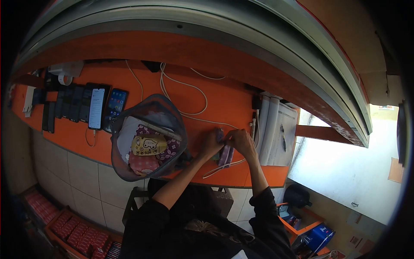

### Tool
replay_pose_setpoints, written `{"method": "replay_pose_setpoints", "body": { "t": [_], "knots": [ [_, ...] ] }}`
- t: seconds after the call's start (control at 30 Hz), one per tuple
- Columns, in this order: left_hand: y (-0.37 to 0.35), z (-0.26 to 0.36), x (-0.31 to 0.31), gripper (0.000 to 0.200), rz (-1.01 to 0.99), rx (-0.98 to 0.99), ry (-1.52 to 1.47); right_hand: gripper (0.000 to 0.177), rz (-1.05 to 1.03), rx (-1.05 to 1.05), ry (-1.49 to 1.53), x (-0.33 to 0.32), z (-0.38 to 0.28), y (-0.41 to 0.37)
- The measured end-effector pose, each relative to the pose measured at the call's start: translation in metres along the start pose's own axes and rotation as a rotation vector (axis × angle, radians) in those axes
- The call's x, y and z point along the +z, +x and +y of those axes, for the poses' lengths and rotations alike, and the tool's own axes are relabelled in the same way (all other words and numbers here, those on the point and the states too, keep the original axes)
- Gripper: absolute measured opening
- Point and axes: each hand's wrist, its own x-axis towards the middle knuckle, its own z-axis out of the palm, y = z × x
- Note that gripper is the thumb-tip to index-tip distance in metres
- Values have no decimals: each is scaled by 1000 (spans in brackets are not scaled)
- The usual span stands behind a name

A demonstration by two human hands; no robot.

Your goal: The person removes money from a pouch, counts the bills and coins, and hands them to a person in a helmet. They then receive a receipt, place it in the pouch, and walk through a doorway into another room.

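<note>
My left hand [211,144] and my right hand [241,141] are close together over the orange table, fingers closed. Between them is a small purple cloth piece [225,156] with lighter stripes, its lower end hanging down. The left fingers grip it near the top, and the right fingertips pinch at its upper edge; exactly what they pinch is too small to make out. Left of my hands stands an open grey bag [182,129]. Inside lie folded fabrics, among them a yellow cloth [148,144] with a bear print and a pink checked cloth [144,164].
Several phones lie at the left, one with a lit white screen [96,105]. A white cable [202,97] loops across the orange table [224,99]. Paper rolls [269,129] and a pen [283,137] lie at the right. A shelf edge [189,47] overhangs the back.
</note>
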Motion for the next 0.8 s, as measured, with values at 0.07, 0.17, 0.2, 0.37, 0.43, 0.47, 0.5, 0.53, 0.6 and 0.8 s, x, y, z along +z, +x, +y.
{"method": "replay_pose_setpoints", "body": {
  "t": [0.07, 0.17, 0.2, 0.37, 0.43, 0.47, 0.5, 0.53, 0.6, 0.8],
  "knots": [
    [-2, 1, 0, 24, 115, 43, 31, 11, 59, 35, 48, -2, -8, 0],
    [3, 0, -6, 21, -32, -106, -270, 9, 168, -109, 268, 3, 4, 1],
    [4, -1, -8, 19, -140, -191, -427, 9, 211, -89, 334, 6, 6, 0],
    [14, 39, -26, 15, -209, -442, -671, 9, 415, -94, 689, 5, -1, -11],
    [15, 51, -36, 16, -236, -588, -850, 12, 336, -208, 565, -19, -18, -33],
    [17, 52, -41, 15, -259, -644, -958, 13, 300, -270, 501, -36, -26, -47],
    [17, 55, -46, 15, -277, -698, -1065, 14, 245, -329, 403, -51, -29, -62],
    [14, 64, -52, 16, -278, -718, -1062, 14, 186, -394, 306, -66, -33, -78],
    [1, 98, -64, 17, -259, -753, -1055, 24, 81, -433, 228, -89, -48, -102],
    [-54, 151, -118, 13, -32, -417, -1058, 28, 433, -585, 423, -83, -135, -91]
  ]
}}
